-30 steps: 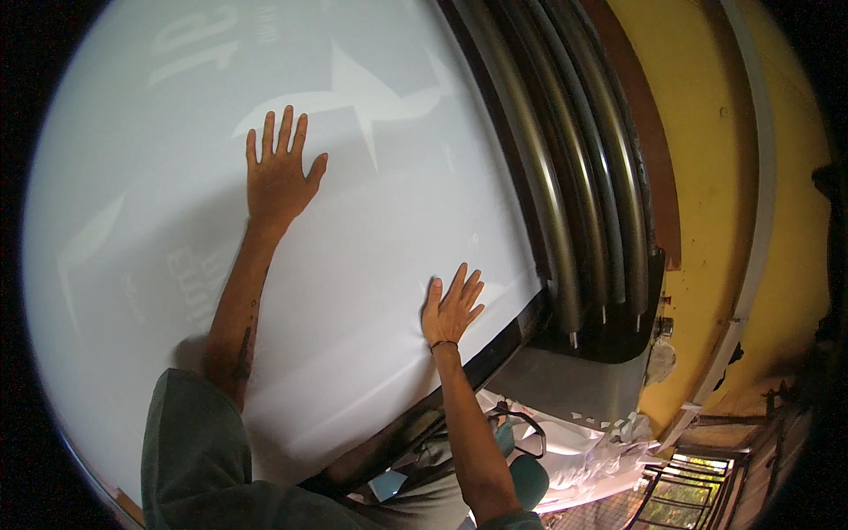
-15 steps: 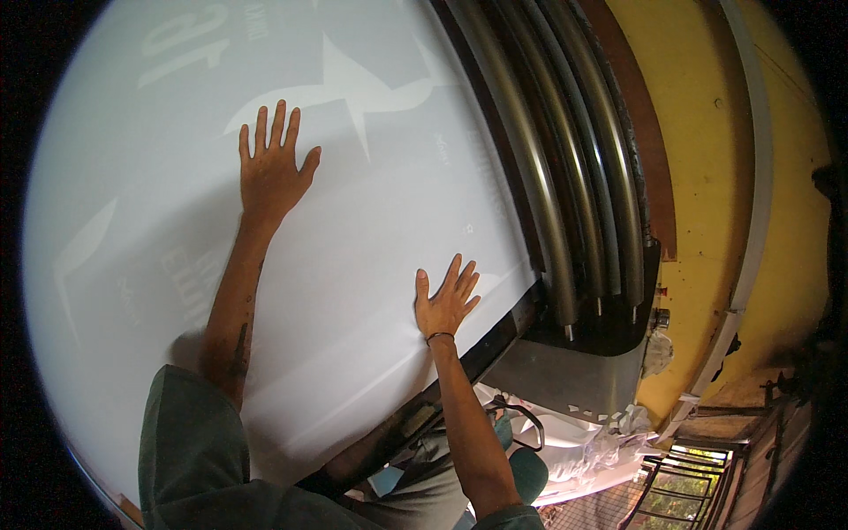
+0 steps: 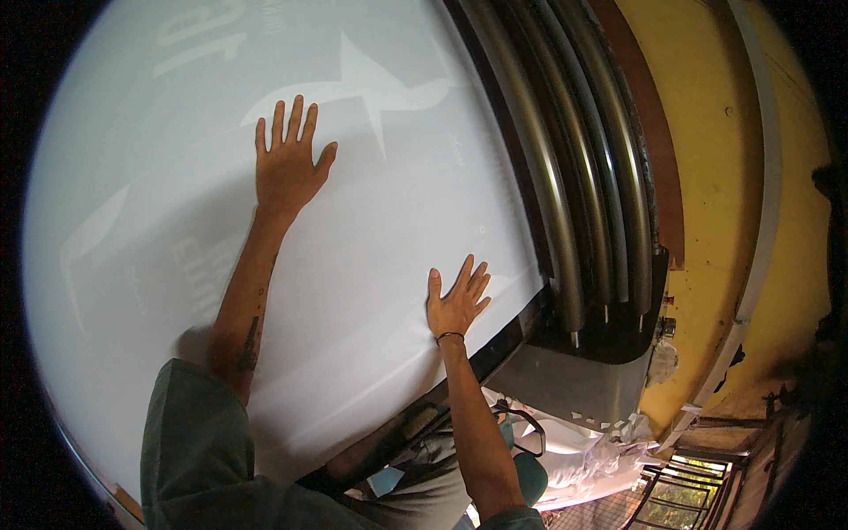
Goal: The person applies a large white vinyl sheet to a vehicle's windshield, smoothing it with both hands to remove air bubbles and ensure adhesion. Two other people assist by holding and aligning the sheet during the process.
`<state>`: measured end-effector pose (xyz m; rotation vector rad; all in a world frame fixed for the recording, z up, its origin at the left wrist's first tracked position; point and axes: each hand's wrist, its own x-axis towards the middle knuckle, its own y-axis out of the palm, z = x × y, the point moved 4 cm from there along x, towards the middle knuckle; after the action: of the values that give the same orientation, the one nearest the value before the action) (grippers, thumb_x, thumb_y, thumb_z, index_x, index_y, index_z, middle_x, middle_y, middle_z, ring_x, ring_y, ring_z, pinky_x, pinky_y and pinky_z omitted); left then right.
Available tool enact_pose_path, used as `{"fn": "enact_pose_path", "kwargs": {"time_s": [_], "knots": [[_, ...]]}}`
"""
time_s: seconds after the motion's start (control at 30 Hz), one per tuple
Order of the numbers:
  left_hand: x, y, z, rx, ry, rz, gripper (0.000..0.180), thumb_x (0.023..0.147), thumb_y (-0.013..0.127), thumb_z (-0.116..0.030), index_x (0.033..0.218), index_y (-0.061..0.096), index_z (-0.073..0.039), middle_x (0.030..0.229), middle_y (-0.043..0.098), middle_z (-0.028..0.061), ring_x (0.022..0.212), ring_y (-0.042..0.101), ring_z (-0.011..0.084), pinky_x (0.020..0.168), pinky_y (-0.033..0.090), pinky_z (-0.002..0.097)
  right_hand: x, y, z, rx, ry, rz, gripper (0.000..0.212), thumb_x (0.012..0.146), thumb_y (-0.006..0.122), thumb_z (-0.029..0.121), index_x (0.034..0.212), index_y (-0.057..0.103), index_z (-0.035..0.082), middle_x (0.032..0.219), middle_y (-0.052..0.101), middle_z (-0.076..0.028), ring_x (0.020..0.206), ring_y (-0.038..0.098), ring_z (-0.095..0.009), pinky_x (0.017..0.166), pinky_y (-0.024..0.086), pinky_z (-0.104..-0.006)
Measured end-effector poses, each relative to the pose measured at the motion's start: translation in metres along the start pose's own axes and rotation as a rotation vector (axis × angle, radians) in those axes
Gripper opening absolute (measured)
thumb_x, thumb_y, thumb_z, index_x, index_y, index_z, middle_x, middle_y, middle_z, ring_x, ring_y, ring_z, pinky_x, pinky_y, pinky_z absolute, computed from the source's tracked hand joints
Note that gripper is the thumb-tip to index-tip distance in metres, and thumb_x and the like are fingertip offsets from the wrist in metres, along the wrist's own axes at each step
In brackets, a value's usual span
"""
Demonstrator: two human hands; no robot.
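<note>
A large white sheet (image 3: 371, 221) with faint pale shapes and lettering covers a big upright panel in front of me. My left hand (image 3: 287, 168) lies flat on the sheet high up, fingers spread, arm stretched out. My right hand (image 3: 457, 300) presses flat on the sheet lower down, close to its right edge, fingers apart; a thin dark band circles that wrist. Neither hand holds anything.
Dark curved metal tubes (image 3: 565, 177) run along the panel's right side, ending above a grey metal housing (image 3: 574, 389). A yellow wall (image 3: 707, 177) stands to the right. Crumpled white sheeting (image 3: 583, 459) and a teal object (image 3: 530, 477) lie below; a metal grate (image 3: 680, 503) is at lower right.
My left hand has slid a little up and left across the sheet. My right hand stays flat near the sheet's right edge, barely shifted.
</note>
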<state>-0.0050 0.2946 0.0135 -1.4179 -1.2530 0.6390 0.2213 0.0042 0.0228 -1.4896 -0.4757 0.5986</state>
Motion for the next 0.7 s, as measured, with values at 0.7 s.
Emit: {"fn": "enact_pose_path", "kwargs": {"time_s": [0.7], "knots": [[0.0041,-0.0057,-0.0054,-0.028,-0.002,-0.117,0.064,0.1,0.053,-0.049,0.152,0.046,-0.011,0.162,0.036,0.0094,0.153,0.026,0.0312,0.124,0.016,0.0546,0.008,-0.0096,0.0009,0.026,-0.02,0.017,0.091,0.097,0.046,0.066,0.163,0.015,0.012,0.168,0.004,-0.025,0.156,0.001,-0.042,0.12,0.001,-0.0682]]}}
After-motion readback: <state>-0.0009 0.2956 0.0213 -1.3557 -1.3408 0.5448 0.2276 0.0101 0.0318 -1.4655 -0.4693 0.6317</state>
